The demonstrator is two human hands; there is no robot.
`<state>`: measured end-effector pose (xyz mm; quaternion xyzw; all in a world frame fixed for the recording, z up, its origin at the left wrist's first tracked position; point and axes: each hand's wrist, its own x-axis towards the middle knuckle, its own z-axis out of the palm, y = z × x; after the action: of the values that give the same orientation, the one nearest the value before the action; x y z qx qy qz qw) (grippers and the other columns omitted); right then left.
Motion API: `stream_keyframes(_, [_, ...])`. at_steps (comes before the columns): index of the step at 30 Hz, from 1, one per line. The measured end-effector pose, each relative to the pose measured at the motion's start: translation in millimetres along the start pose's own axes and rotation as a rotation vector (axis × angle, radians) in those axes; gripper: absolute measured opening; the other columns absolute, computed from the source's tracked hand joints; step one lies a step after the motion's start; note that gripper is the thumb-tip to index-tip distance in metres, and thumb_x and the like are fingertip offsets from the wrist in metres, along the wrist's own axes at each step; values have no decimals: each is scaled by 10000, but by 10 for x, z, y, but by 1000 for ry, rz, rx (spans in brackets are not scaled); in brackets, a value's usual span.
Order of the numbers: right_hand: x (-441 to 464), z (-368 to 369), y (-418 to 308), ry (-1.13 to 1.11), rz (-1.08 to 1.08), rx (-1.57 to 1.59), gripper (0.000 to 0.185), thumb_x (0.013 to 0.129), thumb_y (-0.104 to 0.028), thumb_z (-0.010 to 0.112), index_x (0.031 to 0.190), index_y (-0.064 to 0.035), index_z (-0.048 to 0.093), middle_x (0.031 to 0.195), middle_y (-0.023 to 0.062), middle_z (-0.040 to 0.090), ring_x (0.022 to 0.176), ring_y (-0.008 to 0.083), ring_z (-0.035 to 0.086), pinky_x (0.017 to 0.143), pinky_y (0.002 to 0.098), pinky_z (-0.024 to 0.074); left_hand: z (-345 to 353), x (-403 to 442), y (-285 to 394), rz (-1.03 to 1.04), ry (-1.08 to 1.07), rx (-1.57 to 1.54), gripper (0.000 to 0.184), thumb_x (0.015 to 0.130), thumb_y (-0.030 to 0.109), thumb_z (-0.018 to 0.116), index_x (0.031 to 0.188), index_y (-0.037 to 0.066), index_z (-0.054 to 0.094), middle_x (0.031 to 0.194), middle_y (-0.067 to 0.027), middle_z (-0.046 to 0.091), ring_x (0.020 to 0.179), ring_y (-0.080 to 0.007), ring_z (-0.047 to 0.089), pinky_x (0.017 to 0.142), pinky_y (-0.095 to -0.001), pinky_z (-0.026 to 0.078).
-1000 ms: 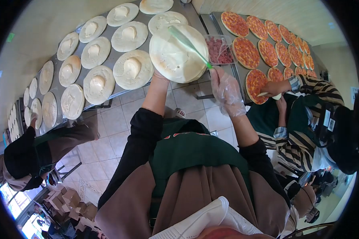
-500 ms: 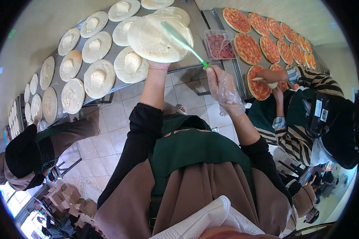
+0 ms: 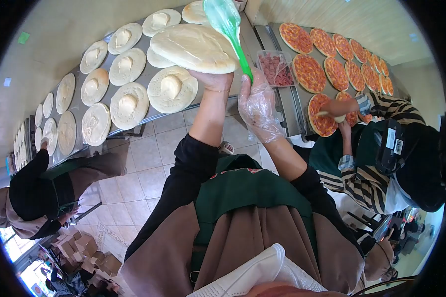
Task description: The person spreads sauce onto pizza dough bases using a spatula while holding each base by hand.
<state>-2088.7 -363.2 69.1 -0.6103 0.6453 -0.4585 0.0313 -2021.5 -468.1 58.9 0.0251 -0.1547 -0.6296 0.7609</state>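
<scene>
My left hand (image 3: pixel 211 80) supports a round flatbread (image 3: pixel 193 47) from below, over the metal table. Pale cream covers the bread's top, which is tilted. My right hand (image 3: pixel 256 101), in a clear plastic glove, is closed round the handle of a green spatula (image 3: pixel 228 22). The spatula's blade points up and away, beside the bread's far right edge, with cream on it. Nearest under the bread lies another dough round with a cream mound (image 3: pixel 171 88).
Dough rounds with cream line the left table (image 3: pixel 151 115). A clear tub (image 3: pixel 276 68) of pinkish shredded topping stands right of centre. Red-topped pizzas (image 3: pixel 309 73) cover the right table, where a person in striped sleeves (image 3: pixel 389 106) works. Another person (image 3: pixel 37 190) stands at the left.
The bread has swung left and tilted. The spatula has lifted off it and turned upward, blade larger in view. My right hand has moved left, closer to my left hand.
</scene>
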Motion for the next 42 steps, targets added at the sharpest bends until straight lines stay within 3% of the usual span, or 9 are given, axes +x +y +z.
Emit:
stream_keyframes(2, [32,6,-23,-145,109,-60,195,916,-149,494,1045,-11,542,839,251,601,760,437,593,656,495,467,33,11,-13,32,-9,38,704,866,655,330,1353,152,402,1323,-73,479,1227,-284,466,1031,-446,392])
stream_keyframes(11, [-79,35,111,-174,16,-65,231,920,-135,489,1102,2,519,849,255,591,753,443,587,645,490,475,92,236,-13,81,-20,-11,732,846,689,339,1347,158,397,1304,-69,484,1201,-276,487,1006,-442,415])
stream_keyframes(18, [-109,67,161,-98,-1,32,151,900,-130,507,1020,-46,473,851,243,562,728,464,562,615,541,445,114,282,-26,60,-19,-84,771,811,738,355,1326,169,426,1297,-65,493,1195,-281,492,1003,-458,414])
stream_keyframes(30, [-55,-112,126,29,-98,104,229,900,-87,527,1118,-23,501,848,238,579,761,442,570,639,474,461,71,380,194,52,13,-108,748,804,701,425,1313,154,453,1294,-55,512,1221,-285,468,1050,-471,361])
stream_keyframes(33, [33,-158,76,-65,40,258,172,909,-94,528,1062,-14,536,778,216,577,678,376,578,600,425,454,62,362,212,-23,-25,-178,715,833,652,426,1336,144,425,1316,-68,495,1239,-292,449,1050,-471,364])
stream_keyframes(35, [108,-174,49,-125,61,350,164,925,-136,533,1023,-7,558,700,137,556,599,249,546,561,377,432,49,350,168,-84,-54,-245,687,860,614,416,1356,139,399,1330,-75,482,1254,-299,434,1046,-472,370])
stream_keyframes(39, [204,-227,-91,-221,221,460,220,957,-228,519,999,-16,560,639,25,494,544,117,455,505,295,377,-20,307,20,-131,-121,-23,637,880,567,422,1338,123,416,1324,-88,486,1232,-296,454,1044,-466,371])
stream_keyframes(41, [211,-253,-116,-404,500,909,287,987,-313,463,964,-44,561,604,-49,408,503,56,379,455,232,308,-42,300,-14,-163,-202,-8,622,888,555,418,1333,120,420,1321,-92,488,1224,-297,460,1044,-466,369])
stream_keyframes(42, [211,-274,-151,-405,498,909,287,987,-313,463,964,-44,561,604,-49,408,503,56,379,455,232,308,-20,303,-25,-195,-152,-145,613,888,542,422,1338,126,422,1334,-94,481,1238,-298,448,1055,-465,353])
